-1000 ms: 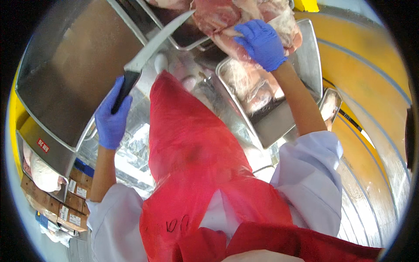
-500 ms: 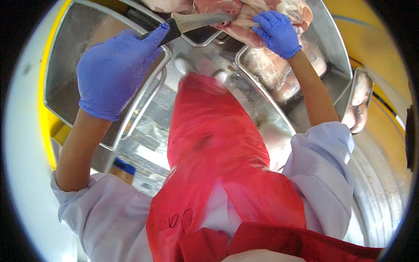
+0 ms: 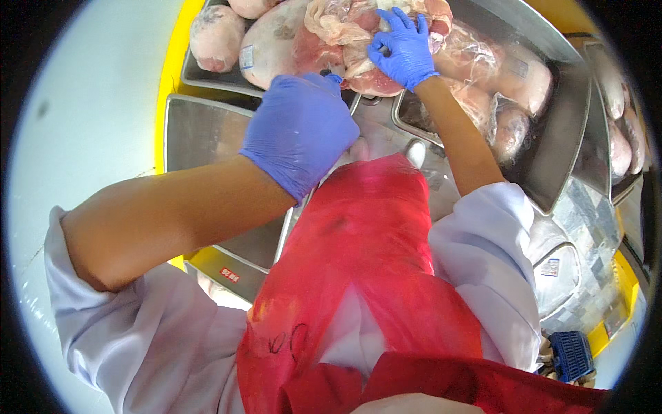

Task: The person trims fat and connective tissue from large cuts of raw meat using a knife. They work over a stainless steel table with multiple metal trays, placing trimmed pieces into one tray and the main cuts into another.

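My left hand [image 3: 301, 131], in a blue glove, is closed in a fist around the handle of a knife [image 3: 326, 72]. Only a small dark bit of the knife shows above the fist; its blade is hidden. Just beyond lies a large piece of raw meat [image 3: 343, 26], pink with pale fat and loose skin. My right hand [image 3: 405, 55], also gloved in blue, grips the meat's right side, thumb and forefinger curled together and the other fingers stretched over the surface.
Wrapped pieces of meat [image 3: 524, 76] fill a metal tray [image 3: 567, 138] to the right. More pale, rounded pieces [image 3: 217, 38] lie at the far left. A metal bin [image 3: 207, 131] with a yellow edge stands left. A blue brush-like object [image 3: 571, 355] is at the lower right.
My left hand has moved right and toward the meat, its knife blade passing out of sight. My right hand has shifted slightly left, fingers more spread. The view has turned, showing more meat.
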Tool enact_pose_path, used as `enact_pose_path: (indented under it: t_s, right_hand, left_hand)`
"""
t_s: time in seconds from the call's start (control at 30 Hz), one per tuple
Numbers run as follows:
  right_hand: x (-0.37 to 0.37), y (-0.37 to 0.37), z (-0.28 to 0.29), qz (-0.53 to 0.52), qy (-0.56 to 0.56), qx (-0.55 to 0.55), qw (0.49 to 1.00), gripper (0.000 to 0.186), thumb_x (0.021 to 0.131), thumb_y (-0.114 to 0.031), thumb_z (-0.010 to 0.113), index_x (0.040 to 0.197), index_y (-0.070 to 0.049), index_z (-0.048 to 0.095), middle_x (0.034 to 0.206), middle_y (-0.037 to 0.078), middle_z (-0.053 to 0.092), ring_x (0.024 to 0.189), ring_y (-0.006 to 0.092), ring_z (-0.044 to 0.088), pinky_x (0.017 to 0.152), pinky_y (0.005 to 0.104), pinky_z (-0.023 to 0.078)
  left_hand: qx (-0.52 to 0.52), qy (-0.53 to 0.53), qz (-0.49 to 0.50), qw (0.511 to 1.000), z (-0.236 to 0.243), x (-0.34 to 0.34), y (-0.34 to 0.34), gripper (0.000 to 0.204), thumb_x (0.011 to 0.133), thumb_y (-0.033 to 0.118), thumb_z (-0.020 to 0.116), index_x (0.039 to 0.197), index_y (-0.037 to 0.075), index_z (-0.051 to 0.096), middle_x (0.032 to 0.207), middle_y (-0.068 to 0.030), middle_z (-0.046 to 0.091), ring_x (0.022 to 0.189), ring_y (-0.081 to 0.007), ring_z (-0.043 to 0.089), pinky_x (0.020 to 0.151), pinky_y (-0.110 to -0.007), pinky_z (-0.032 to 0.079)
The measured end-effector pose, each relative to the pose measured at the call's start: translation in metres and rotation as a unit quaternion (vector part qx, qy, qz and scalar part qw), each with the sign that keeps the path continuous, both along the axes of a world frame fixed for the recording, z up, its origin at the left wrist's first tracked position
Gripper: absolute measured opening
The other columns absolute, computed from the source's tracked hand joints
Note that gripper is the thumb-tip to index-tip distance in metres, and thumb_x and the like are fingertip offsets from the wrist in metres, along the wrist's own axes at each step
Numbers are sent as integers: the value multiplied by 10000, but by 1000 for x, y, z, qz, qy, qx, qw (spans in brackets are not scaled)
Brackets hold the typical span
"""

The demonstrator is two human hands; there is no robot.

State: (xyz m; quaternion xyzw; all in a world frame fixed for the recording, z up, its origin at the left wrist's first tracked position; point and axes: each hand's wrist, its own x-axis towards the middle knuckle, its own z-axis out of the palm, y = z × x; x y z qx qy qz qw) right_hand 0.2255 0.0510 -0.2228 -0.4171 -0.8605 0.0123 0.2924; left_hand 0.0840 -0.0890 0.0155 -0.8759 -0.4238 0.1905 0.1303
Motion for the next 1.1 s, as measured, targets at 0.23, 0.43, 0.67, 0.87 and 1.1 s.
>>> enact_pose_path:
  t_s: [0.23, 0.43, 0.67, 0.87, 1.1]
  right_hand:
    - [-8, -1, 35, -50, -43, -143, 988, 357, 719, -423, 656, 909, -130, 730, 1324, 163, 523, 1328, 388, 387, 1088, 631, 233]
    - [4, 23, 22, -160, 34, -14, 986, 793, 678, -561, 656, 1339, -136, 543, 1445, 194, 423, 1386, 369, 324, 1082, 687, 189]
    - [9, 113, 66, -218, -137, -185, 948, 946, 662, -768, 621, 1387, -171, 508, 1443, 209, 432, 1356, 375, 383, 1033, 612, 362]
    - [11, 144, 72, -182, -86, -203, 958, 960, 628, -817, 611, 1344, -180, 559, 1268, 208, 591, 1115, 363, 613, 959, 437, 490]
    - [7, 157, 60, -183, -128, -220, 950, 942, 652, -798, 609, 1355, -175, 547, 1286, 212, 574, 1169, 353, 579, 985, 440, 466]
  left_hand:
    - [-48, 78, -24, 995, -19, 8, 10, 437, 809, 143, 588, 1214, -21, 593, 711, -85, 584, 590, -204, 609, 502, -345, 457]
    - [-68, 76, 49, 994, -40, 17, 19, 461, 814, 142, 578, 1249, -9, 573, 725, -91, 591, 600, -221, 626, 519, -348, 491]
    - [-85, 67, 44, 993, -41, 21, 56, 474, 819, 149, 576, 1273, 16, 566, 735, -92, 584, 574, -219, 624, 485, -337, 488]
    - [-101, -18, 78, 992, -42, -7, 55, 502, 808, 156, 577, 1294, 30, 559, 724, -79, 550, 558, -212, 603, 475, -352, 478]
    - [-73, -45, 77, 993, -64, -54, 36, 565, 784, 151, 580, 1346, 108, 539, 723, -67, 522, 533, -207, 575, 436, -352, 456]
